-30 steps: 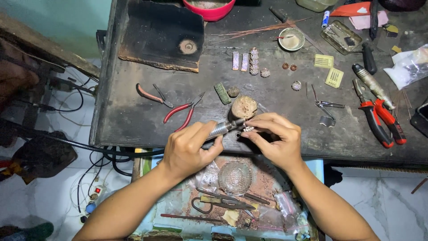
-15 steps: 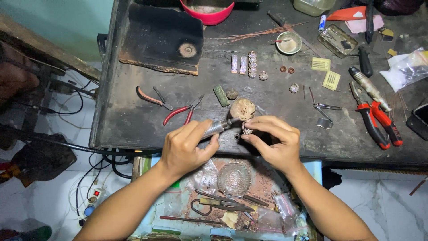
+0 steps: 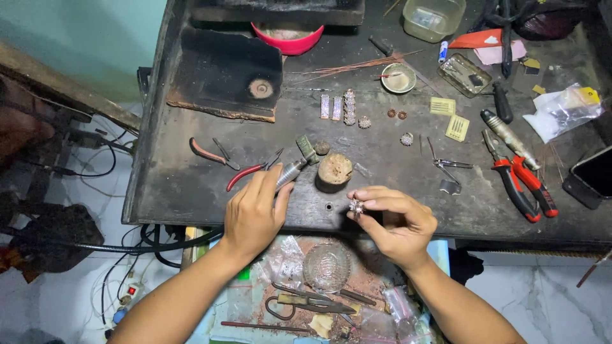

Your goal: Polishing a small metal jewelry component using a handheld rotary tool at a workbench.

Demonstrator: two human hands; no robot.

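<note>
My left hand (image 3: 255, 213) lies at the front edge of the dark workbench (image 3: 191, 197) and grips a slim metal hand tool (image 3: 291, 172) that points up and right toward a small round wooden block (image 3: 334, 171). My right hand (image 3: 395, 220) pinches a small sparkling jewellery piece (image 3: 356, 206) between thumb and fingertips, just below that block. The two hands are apart, with a gap between the tool tip and the piece.
Red-handled pliers (image 3: 220, 159) lie left of the tool. Red cutters (image 3: 519, 185) and tweezers (image 3: 446, 167) lie to the right. Small jewellery pieces (image 3: 348, 107), a little dish (image 3: 399, 78), a charred board (image 3: 226, 73) and a red bowl (image 3: 287, 39) sit further back. An open drawer (image 3: 319, 286) with scissors is below.
The hands have separated: the tool in my left hand has left the piece and now points toward the wooden block. My right hand has drawn the piece slightly right.
</note>
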